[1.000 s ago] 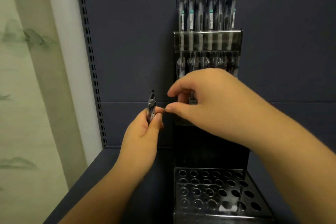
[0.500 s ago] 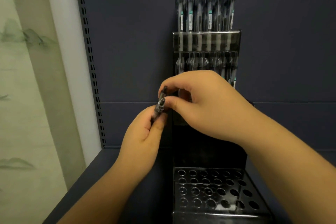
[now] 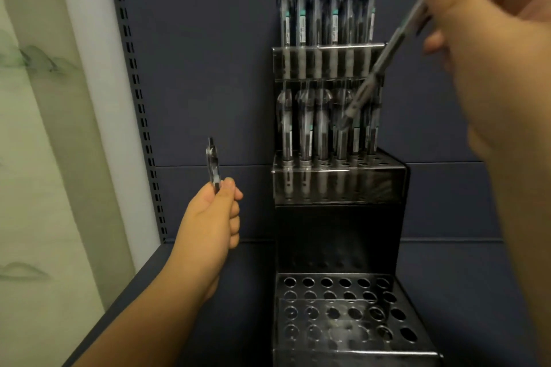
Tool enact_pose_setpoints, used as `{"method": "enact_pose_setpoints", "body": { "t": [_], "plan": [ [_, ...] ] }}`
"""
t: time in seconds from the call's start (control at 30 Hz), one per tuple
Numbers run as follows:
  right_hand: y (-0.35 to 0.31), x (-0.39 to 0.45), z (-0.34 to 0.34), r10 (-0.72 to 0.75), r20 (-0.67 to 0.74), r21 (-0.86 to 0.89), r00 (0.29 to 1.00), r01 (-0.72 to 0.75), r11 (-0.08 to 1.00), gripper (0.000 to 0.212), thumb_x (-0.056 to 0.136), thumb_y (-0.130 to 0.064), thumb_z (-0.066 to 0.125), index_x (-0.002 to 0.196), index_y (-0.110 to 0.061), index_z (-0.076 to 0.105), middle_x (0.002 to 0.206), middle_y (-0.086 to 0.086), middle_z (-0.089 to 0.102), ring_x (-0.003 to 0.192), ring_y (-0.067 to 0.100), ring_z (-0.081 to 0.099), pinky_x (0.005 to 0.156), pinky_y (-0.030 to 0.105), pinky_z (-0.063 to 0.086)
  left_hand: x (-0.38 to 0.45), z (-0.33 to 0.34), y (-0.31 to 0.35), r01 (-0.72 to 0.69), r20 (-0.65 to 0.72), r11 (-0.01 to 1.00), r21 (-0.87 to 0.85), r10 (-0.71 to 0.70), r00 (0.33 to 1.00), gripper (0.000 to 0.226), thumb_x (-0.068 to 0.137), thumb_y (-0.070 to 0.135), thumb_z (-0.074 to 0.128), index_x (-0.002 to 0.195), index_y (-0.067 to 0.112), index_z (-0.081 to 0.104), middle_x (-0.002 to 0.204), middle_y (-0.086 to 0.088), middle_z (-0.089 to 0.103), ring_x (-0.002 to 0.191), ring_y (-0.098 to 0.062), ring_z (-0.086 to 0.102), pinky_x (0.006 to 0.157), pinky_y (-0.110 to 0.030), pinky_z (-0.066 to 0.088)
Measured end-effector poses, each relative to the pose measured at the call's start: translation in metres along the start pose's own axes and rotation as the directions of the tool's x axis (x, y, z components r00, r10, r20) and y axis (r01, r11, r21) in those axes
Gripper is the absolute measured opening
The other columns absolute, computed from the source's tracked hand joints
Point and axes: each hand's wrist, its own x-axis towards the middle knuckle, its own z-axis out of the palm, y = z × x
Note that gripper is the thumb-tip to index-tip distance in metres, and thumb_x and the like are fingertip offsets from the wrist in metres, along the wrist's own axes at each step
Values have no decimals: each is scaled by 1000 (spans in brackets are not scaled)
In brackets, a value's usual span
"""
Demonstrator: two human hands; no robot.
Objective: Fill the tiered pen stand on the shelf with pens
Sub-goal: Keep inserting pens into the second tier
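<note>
A dark three-tier pen stand (image 3: 340, 185) sits on the shelf against the back panel. Its top tier holds several pens (image 3: 328, 9), and the middle tier holds a back row of pens (image 3: 322, 122). The bottom tier (image 3: 343, 313) shows rows of open holes. My left hand (image 3: 208, 223) grips upright pens (image 3: 214, 165) left of the stand. High at the right, my right hand (image 3: 489, 48) pinches one pen (image 3: 384, 62), slanted tip-down over the middle tier's right side.
The dark shelf floor (image 3: 167, 292) spreads left of the stand. A slotted upright rail (image 3: 137, 92) runs down the left edge of the back panel, with a white post and a pale painted wall beyond it.
My right hand took a pen from my left hand's bunch and lifted it up and to the right. It now hangs slanted over the middle tier. My left hand stayed left of the stand.
</note>
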Motion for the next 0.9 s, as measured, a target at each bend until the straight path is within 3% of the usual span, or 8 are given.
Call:
{"method": "enact_pose_setpoints", "body": {
  "t": [0.1,0.27,0.47,0.53,0.7,0.9],
  "plan": [
    [6,5,-10,16,-17,-130,1000,-18,991,16,96,-45,58,81,-43,61,79,-23,63,70,0,58,69,32,53,-1,1,-2,28,14,999,16,-29,999,29,107,30,41,84,14,49,54,8,29,45,-6,21,37,-19,20],
    [21,7,-6,128,49,-302,991,-107,947,15,94,-40,66,82,-32,65,74,-15,65,61,-5,56,62,17,42,-4,3,-6,49,35,997,64,-51,998,28,106,30,41,85,13,50,55,7,31,46,-7,23,39,-20,21],
    [28,5,-2,258,148,-357,955,-192,914,16,95,-38,67,82,-28,67,65,-13,65,53,-7,54,58,20,42,-4,5,-8,65,51,993,94,-70,996,28,106,30,41,87,12,51,56,6,31,46,-7,24,39,-20,22],
    [29,3,0,295,198,-394,935,-200,897,14,95,-39,67,85,-29,68,68,-13,66,58,-7,58,60,20,44,-4,5,-9,67,56,993,102,-73,996,28,106,30,41,87,12,51,55,7,31,46,-7,23,40,-20,21],
    [28,0,4,431,365,-544,825,-187,818,20,92,-45,69,85,-26,71,77,-6,73,75,11,70,74,32,57,-5,6,-9,66,63,992,112,-74,995,27,106,29,42,87,13,51,55,8,32,46,-7,24,41,-21,20],
    [20,4,-3,480,377,-570,792,-210,795,24,91,-48,69,78,-28,69,70,5,74,70,29,74,67,40,60,-5,6,-8,67,67,992,104,-74,995,27,106,29,42,86,13,52,55,8,32,46,-7,23,41,-21,19]
  ]
}}
